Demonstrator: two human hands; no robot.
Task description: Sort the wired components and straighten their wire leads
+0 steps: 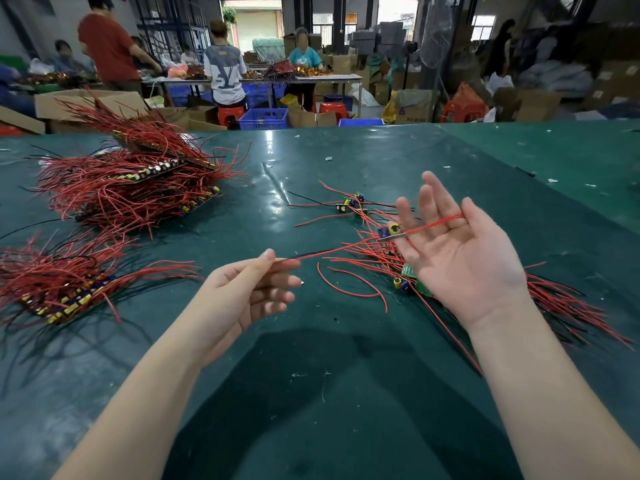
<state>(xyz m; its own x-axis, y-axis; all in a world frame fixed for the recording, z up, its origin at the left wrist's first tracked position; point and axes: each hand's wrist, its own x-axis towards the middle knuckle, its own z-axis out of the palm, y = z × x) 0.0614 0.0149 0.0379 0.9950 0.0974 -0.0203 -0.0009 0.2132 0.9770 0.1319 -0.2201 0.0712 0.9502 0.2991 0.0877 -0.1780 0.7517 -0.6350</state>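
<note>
My left hand [252, 289] pinches the free end of a red wire lead [332, 251] between thumb and forefinger. The lead runs taut up and right to a wired component [390, 230] with yellow and blue capacitors, which sits at the fingers of my right hand [460, 258]. That hand is palm up with its fingers spread straight. A second red lead [437, 223] crosses the fingers and ends under the thumb, which pins it. Beneath my right hand lies a loose pile of unsorted components [408, 282] with red and black leads.
Everything lies on a green mat [311, 375]. Two sorted stacks sit at the left, a tall one [138, 181] and a lower one [69, 289]. A few loose components [351, 202] lie mid-table. Other people work at tables behind, among boxes and blue crates.
</note>
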